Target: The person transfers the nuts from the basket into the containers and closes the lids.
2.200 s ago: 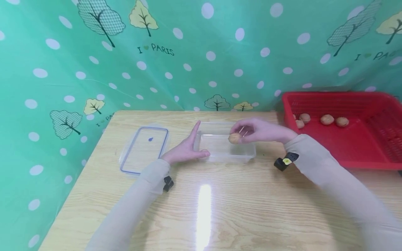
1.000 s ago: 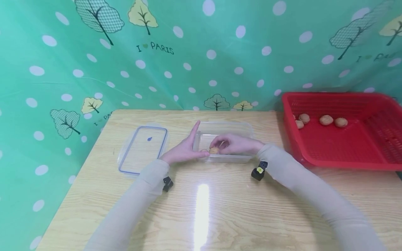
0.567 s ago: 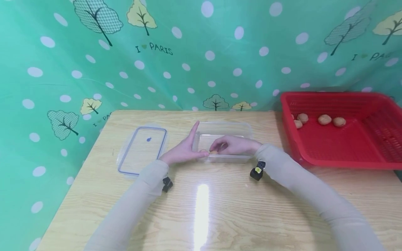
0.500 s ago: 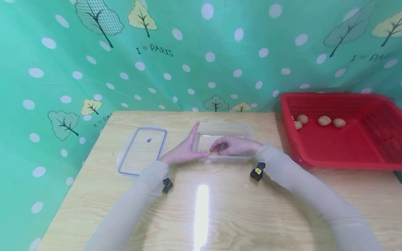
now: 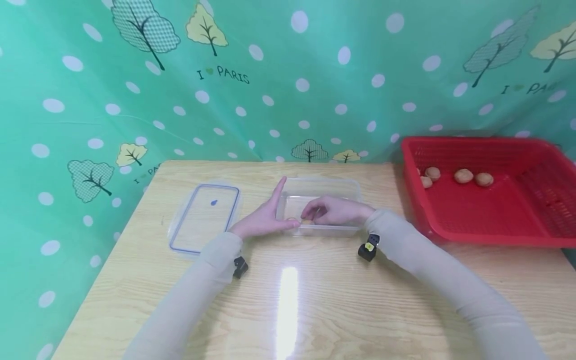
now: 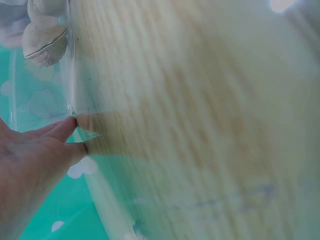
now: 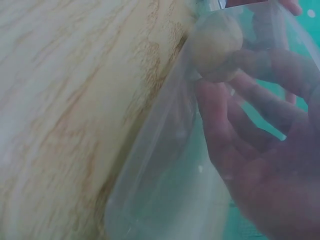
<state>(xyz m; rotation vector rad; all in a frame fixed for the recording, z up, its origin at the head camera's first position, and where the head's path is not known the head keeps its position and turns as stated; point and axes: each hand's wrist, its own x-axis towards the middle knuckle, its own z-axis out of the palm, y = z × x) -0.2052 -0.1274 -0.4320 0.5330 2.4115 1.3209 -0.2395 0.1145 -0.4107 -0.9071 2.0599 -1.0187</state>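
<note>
My left hand [image 5: 265, 219] is spread at the left end of a clear plastic food container [image 5: 324, 186]. Its thumb lies along the front rim, the fingers straight at the left side. My right hand [image 5: 333, 210] reaches down inside, thumb and fingers pinching a walnut [image 7: 215, 42] low by the front wall. Beside it, near the left thumb, a second walnut [image 6: 46, 42] sits in the container, mostly hidden by that thumb in the head view.
A clear lid [image 5: 204, 217] with a blue seal lies on the wooden table [image 5: 351, 310] left of the container. To the right stands a red plastic basket [image 5: 495, 240] with several walnuts [image 5: 463, 175] at its back left. A patterned green cloth [image 5: 270, 75] hangs behind.
My right hand has carried the walnut from over the container's right part leftward and down to the front left inside. Over the last second it has barely moved. My left hand has stayed in place.
</note>
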